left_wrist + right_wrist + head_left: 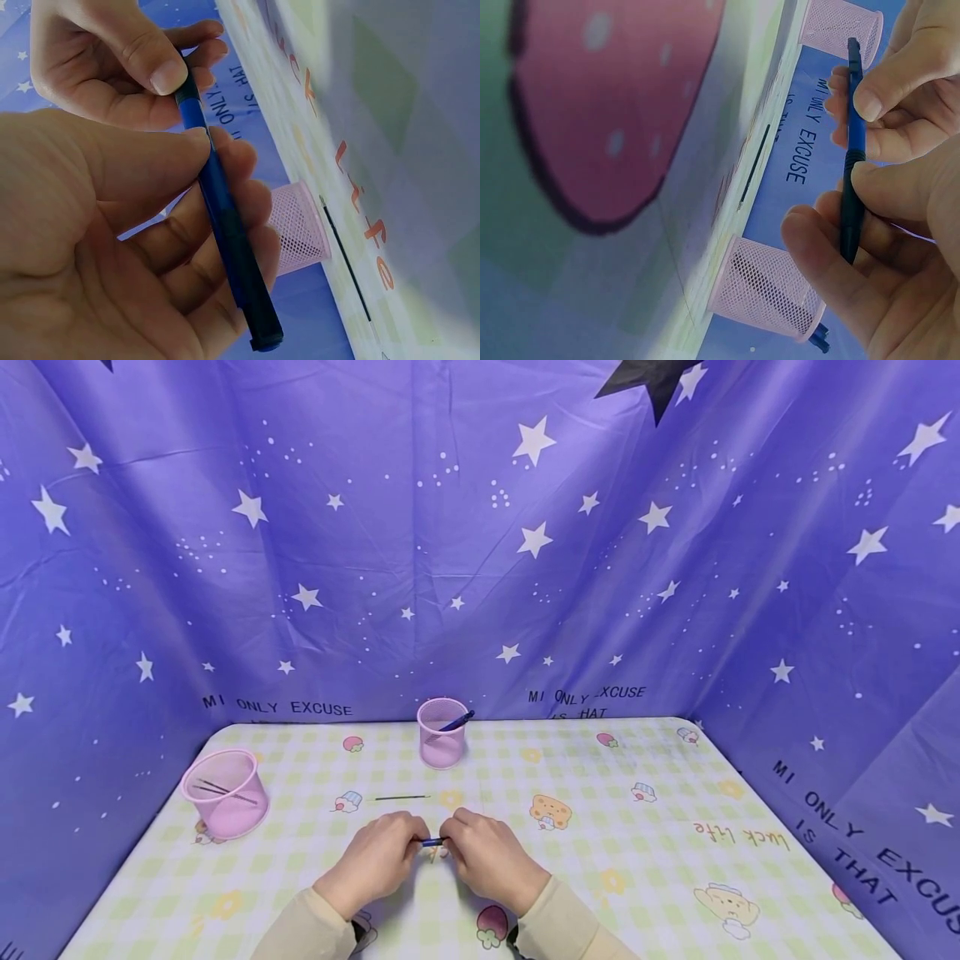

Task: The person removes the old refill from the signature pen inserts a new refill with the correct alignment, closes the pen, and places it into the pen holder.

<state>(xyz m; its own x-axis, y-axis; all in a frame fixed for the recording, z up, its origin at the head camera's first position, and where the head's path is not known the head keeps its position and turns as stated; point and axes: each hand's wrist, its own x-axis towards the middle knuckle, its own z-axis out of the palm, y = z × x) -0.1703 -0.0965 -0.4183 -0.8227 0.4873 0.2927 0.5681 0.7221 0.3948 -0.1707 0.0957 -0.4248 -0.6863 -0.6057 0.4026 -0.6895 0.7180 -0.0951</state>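
Both hands hold one blue ballpoint pen (pixel 432 842) between them, just above the table's near middle. My left hand (pixel 380 857) grips the blue barrel between thumb and fingers, toward the end with the clip. On the dark, ribbed tip section, my right hand (pixel 493 857) pinches with thumb and fingers. The pen looks assembled, its two parts in line, in the right wrist view (pixel 856 131). A thin dark pen refill (pixel 402 797) lies on the tablecloth just beyond the hands, touched by neither.
A pink mesh pen holder (pixel 442 753) with dark blue pens leaning in it stands at the back middle. Another pink mesh holder (pixel 243 814), at the left, contains thin dark refills. The checked tablecloth (pixel 660 877) covers the table; a purple star-printed curtain (pixel 420 552) encloses it.
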